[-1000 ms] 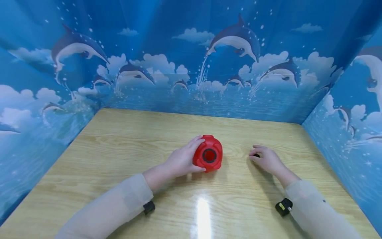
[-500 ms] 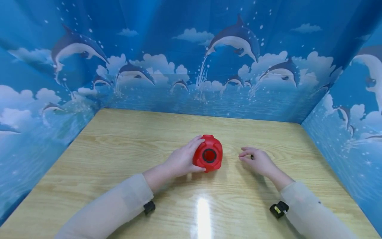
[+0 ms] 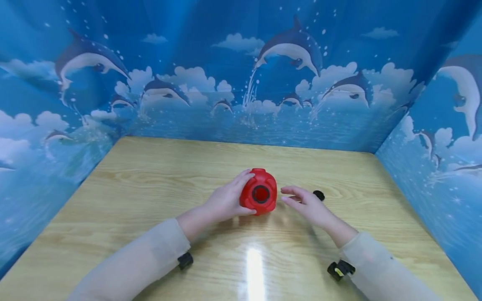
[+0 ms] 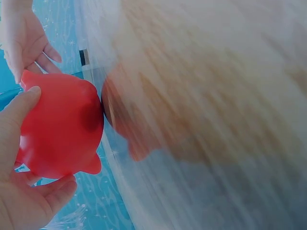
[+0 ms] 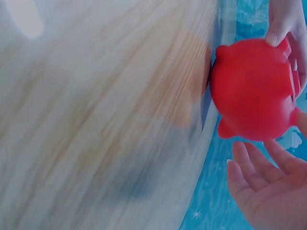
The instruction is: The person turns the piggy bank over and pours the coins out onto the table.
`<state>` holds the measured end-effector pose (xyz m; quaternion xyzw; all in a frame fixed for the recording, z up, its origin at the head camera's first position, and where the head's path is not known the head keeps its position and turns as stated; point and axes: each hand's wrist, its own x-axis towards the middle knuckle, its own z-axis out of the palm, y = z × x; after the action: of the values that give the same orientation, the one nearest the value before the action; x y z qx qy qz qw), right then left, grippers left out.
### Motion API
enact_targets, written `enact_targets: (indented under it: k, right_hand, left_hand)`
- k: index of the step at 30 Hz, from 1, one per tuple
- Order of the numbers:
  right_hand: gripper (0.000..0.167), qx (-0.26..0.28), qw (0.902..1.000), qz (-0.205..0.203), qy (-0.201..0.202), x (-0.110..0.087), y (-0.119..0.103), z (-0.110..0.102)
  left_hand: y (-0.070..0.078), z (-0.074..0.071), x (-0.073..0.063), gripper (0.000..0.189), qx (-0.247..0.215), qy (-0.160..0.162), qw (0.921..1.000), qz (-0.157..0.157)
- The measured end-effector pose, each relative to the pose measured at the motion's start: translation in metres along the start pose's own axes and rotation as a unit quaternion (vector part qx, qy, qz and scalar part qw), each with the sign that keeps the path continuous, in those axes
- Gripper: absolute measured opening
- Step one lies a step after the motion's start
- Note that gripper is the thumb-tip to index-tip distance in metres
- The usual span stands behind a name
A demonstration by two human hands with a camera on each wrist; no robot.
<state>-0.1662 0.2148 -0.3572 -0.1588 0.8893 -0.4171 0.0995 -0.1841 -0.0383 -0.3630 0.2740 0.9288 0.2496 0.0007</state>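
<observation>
A rounded red piggy bank (image 3: 259, 193) stands on the table with stubby knobs around it. A round hole with a dark rim faces up on top. My left hand (image 3: 225, 200) grips its left side, thumb in front and fingers behind; in the left wrist view the thumb and fingers of that hand (image 4: 24, 172) lie on the red shell. My right hand (image 3: 308, 207) is just right of the piggy bank, fingers loosely spread and holding nothing. In the right wrist view the right hand's fingertips (image 5: 242, 151) come close to the shell; contact is unclear. Behind that hand lies a small black ridged cap (image 3: 319, 195).
The light wooden table (image 3: 158, 167) has a bright reflection near the front. A blue dolphin-print curtain (image 3: 211, 83) stands along the back and both sides. A small black device is worn at each wrist.
My right hand has moved left from over the black cap toward the piggy bank, uncovering the cap on the table. My left hand keeps its grip. The head view has shifted slightly.
</observation>
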Motion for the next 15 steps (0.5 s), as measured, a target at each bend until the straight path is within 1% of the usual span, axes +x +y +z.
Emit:
enact_targets:
  k: [4,6,10,14,15]
  right_hand:
    - [0.055,0.031,0.9994,-0.016,-0.008,0.004,-0.004,0.006]
    - [0.059,0.046,0.9988,-0.015,-0.012,0.005,-0.006,0.009]
    - [0.066,0.059,0.9981,0.011,-0.016,0.009,-0.011,0.013]
    - [0.074,0.056,0.9973,0.044,-0.019,0.013,-0.017,0.017]
    - [0.075,0.052,0.9973,0.046,-0.022,0.013,-0.018,0.018]
  left_hand:
    - [-0.001,-0.001,-0.001,0.094,0.001,0.004,1.0,0.007]
    - [-0.001,-0.001,-0.001,0.095,0.003,0.005,0.9999,0.011]
    - [-0.001,0.0,0.0,0.095,0.002,0.005,0.9999,0.01]
    - [-0.001,0.0,-0.001,0.095,-0.002,0.003,1.0,0.0]
    - [-0.001,-0.001,-0.002,0.095,-0.003,0.001,1.0,-0.002]
